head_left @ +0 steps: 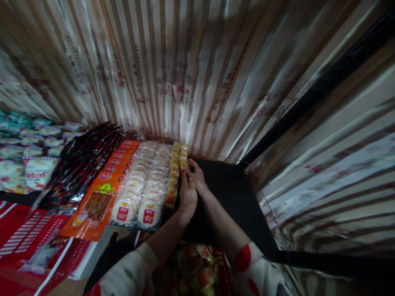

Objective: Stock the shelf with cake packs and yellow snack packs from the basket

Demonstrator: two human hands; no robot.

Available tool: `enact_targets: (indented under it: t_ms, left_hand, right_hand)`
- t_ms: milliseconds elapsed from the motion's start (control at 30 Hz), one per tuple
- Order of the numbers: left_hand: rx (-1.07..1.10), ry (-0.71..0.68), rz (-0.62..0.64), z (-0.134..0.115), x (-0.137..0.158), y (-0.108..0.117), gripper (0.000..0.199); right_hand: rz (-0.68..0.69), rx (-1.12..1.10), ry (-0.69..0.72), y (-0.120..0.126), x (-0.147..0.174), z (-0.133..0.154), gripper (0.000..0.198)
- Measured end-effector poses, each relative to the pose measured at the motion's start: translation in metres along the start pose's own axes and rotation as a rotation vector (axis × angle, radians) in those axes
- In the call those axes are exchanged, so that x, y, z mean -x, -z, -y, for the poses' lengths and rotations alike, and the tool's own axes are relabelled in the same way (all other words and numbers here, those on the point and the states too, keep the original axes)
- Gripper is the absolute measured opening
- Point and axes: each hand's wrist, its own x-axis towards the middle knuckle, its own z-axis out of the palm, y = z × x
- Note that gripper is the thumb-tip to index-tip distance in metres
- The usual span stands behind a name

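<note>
Small yellow packets (173, 176) stand in two columns on a black shelf (230, 197), the left column reaching nearer the person than the right. The near end of the shorter column lies right at the fingertips of the left hand (187, 193) and the right hand (196, 176), which are close together. The fingers are partly bent, the right more curled; whether either hand has hold of a packet, I cannot tell. Just left are clear-wrapped round crackers (149, 211), then orange bags (100, 189) and dark glossy bags (82, 160).
</note>
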Motion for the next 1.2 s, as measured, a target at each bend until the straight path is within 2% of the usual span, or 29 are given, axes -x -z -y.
enact_targets:
  t_ms: [200,400,700,867,1000,1100,1167,1200]
  left_hand:
    - [-0.016,-0.006,0.033,0.0,0.0,0.003,0.05]
    - [0.023,0.01,0.026,0.0,0.001,0.005,0.049]
    - [-0.052,0.008,0.063,-0.011,0.028,0.016,0.044]
    - [-0.111,-0.1,0.053,0.003,0.072,0.03,0.03]
    - [-0.15,-0.178,0.086,0.029,0.121,0.057,0.03]
    - [-0.255,-0.176,0.163,0.055,0.154,0.082,0.028]
    - [-0.394,-0.105,0.201,0.072,0.168,0.098,0.028]
    - [-0.483,-0.045,0.203,0.081,0.173,0.105,0.028]
  right_hand:
    - [-0.004,-0.018,-0.029,-0.007,0.001,0.007,0.034]
    - [-0.03,-0.014,-0.045,-0.003,0.009,0.007,0.036]
    - [-0.127,-0.01,-0.178,0.01,0.053,0.005,0.037]
    - [-0.136,-0.039,-0.204,0.027,0.106,0.027,0.036]
    - [-0.165,-0.101,-0.114,0.037,0.173,0.043,0.032]
    - [-0.089,-0.044,-0.127,0.038,0.229,0.041,0.029]
    - [0.037,0.079,-0.155,0.033,0.261,0.032,0.026]
    - [0.145,0.16,-0.167,0.029,0.275,0.027,0.023]
